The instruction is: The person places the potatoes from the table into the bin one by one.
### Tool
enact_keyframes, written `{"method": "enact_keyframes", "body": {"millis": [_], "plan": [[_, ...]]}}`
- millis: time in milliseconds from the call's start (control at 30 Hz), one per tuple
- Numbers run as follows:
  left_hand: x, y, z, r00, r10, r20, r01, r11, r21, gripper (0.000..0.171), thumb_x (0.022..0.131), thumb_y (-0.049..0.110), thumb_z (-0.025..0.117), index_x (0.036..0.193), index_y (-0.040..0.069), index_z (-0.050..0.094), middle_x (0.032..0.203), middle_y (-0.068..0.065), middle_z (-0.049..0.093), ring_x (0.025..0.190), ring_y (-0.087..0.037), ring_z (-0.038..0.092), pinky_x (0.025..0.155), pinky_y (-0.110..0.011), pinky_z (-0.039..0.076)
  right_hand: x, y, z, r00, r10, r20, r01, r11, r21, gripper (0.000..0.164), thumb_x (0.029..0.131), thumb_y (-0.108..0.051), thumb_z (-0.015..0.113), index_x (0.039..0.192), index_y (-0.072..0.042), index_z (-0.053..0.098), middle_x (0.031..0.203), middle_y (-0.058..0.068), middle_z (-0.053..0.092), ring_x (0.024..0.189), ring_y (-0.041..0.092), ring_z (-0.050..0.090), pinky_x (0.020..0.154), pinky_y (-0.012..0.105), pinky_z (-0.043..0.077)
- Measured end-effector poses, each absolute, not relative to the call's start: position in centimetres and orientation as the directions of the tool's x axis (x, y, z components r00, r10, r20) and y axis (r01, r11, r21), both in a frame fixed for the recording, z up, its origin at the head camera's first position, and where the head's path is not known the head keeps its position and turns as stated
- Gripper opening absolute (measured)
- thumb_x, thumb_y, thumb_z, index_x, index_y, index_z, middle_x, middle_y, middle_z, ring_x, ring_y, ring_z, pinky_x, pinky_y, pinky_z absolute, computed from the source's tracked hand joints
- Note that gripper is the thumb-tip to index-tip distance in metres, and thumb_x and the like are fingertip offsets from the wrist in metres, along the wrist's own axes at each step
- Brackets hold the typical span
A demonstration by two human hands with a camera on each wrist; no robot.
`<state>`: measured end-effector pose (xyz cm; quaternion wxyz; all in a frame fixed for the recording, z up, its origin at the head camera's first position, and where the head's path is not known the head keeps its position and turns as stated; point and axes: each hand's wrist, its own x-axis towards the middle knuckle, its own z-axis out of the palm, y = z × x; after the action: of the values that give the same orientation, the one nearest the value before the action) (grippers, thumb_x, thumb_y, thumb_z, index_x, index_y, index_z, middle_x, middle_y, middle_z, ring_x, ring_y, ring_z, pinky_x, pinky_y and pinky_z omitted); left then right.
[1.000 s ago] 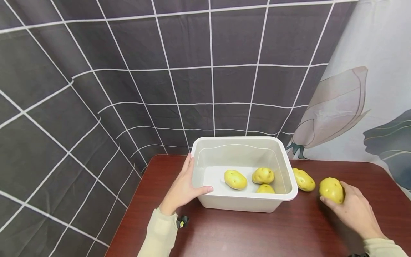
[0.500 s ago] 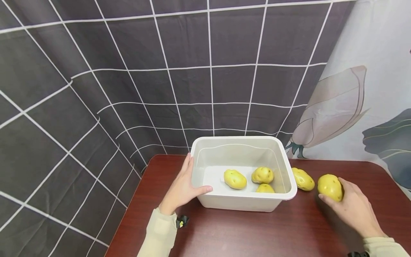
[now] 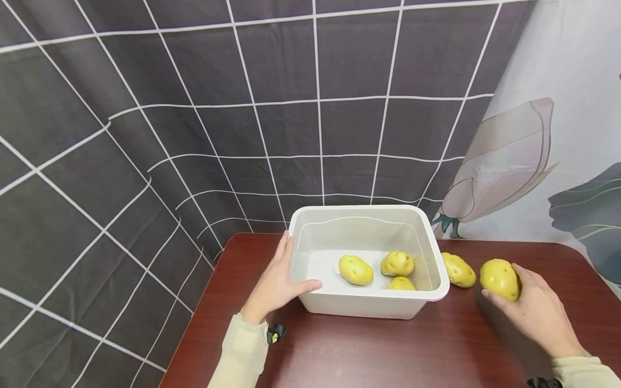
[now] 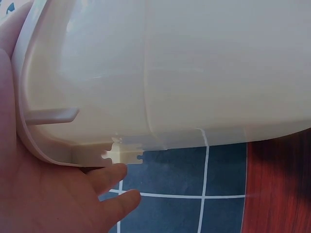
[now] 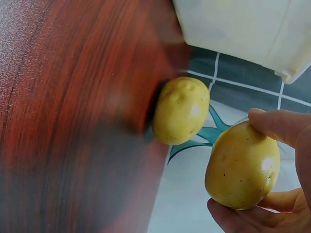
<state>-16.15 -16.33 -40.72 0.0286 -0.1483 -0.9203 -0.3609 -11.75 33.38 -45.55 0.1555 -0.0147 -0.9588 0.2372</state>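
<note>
My right hand (image 3: pixel 536 312) holds a yellow potato (image 3: pixel 499 279) between thumb and fingers, to the right of the bin. The right wrist view shows the thumb on one side of this potato (image 5: pixel 242 165) and fingertips on the other. My left hand (image 3: pixel 278 283) holds the front left corner of a white plastic bin (image 3: pixel 359 306), thumb over the front rim and fingers along the outer left side. Beneath the rim, left-hand fingers (image 4: pixel 116 204) stretch out in the left wrist view. Another potato (image 3: pixel 459 270) lies on the table just outside the bin's right wall.
Inside the bin are three potatoes: one in the middle (image 3: pixel 356 270), one toward the right (image 3: pixel 397 263) and one partly hidden by the front wall (image 3: pixel 401 284). The reddish-brown table (image 3: pixel 368 350) meets a dark grid-patterned cloth (image 3: pixel 286 129) and a pale flower-printed cloth (image 3: pixel 524 215) behind.
The potato in my right hand has risen slightly, away from the table. My left hand and the bin have stayed in place.
</note>
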Motion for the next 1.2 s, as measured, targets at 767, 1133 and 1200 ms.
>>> {"method": "enact_keyframes", "body": {"millis": [767, 1133, 1200], "plan": [[-16.1, -16.3, -40.8, -0.953, 0.253, 0.167, 0.3, 0.705, 0.643, 0.121, 0.075, 0.065, 0.078, 0.161, 0.005, 0.017, 0.169, -0.001, 0.003, 0.15, -0.026, 0.023, 0.115, -0.05, 0.031, -11.2, 32.5, -43.7, -0.928, 0.068, 0.367, -0.119, 0.878, -0.463, 0.086, 0.082, -0.034, 0.082, 0.141, 0.014, 0.041, 0.127, 0.038, 0.046, 0.109, 0.054, 0.045, 0.077, 0.069, 0.037], [-16.1, -16.3, -40.8, -0.951, 0.259, 0.17, 0.306, 0.707, 0.637, 0.121, 0.076, 0.063, 0.079, 0.16, 0.003, 0.016, 0.169, -0.002, 0.003, 0.15, -0.026, 0.022, 0.116, -0.049, 0.03, -11.7, 32.1, -42.4, -0.913, 0.032, 0.407, -0.171, 0.875, -0.452, 0.085, 0.081, -0.032, 0.083, 0.14, 0.013, 0.043, 0.127, 0.038, 0.048, 0.111, 0.053, 0.045, 0.079, 0.067, 0.036], [-16.1, -16.3, -40.8, -0.952, 0.258, 0.168, 0.304, 0.708, 0.638, 0.121, 0.076, 0.064, 0.078, 0.16, 0.003, 0.016, 0.169, -0.001, 0.003, 0.15, -0.026, 0.022, 0.116, -0.049, 0.03, -11.7, 32.1, -42.1, -0.913, 0.03, 0.406, -0.173, 0.875, -0.452, 0.084, 0.081, -0.032, 0.083, 0.141, 0.013, 0.043, 0.128, 0.038, 0.048, 0.111, 0.052, 0.045, 0.079, 0.067, 0.036]]}}
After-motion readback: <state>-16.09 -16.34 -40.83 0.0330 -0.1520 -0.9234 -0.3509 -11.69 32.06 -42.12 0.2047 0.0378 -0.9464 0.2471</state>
